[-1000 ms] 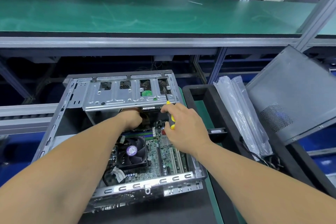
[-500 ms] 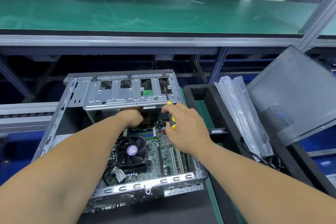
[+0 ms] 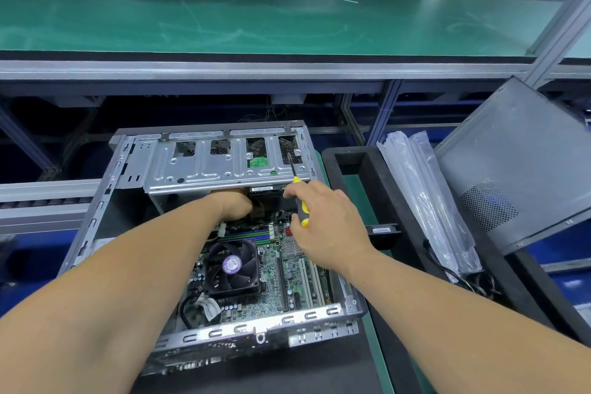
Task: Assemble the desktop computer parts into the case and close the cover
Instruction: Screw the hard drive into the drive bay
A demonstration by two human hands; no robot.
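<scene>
Gripping the screwdriver [image 3: 300, 201], the right hand [image 3: 329, 224] risked slipping onto the motherboard [image 3: 275, 278]; left hand [image 3: 235, 206] grip hidden under the drive cage [image 3: 224, 166].

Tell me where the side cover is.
Head view, far right: the side cover leans tilted behind the plastic bags, off the case.

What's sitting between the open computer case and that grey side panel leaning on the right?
In the head view, between the computer case and the side panel sit a black foam-edged tray and clear plastic bags leaning in it.
</scene>
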